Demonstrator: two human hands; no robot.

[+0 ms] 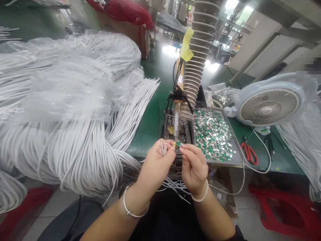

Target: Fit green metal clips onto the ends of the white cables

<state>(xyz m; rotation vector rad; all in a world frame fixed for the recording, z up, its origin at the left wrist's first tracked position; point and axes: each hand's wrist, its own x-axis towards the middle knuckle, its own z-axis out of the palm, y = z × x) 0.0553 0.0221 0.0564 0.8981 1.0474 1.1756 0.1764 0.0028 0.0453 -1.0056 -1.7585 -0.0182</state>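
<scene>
Logged remotely: left hand (155,165) gripped white cable ends (163,149); right fingers (185,150) pinched a green chip (178,144) at 11 o'clock, under an upright soldering iron (177,124).

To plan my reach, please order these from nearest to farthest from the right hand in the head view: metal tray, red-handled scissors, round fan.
From the right hand:
1. metal tray, just ahead of the hand.
2. red-handled scissors, right of the tray.
3. round fan, farther right and back.
</scene>
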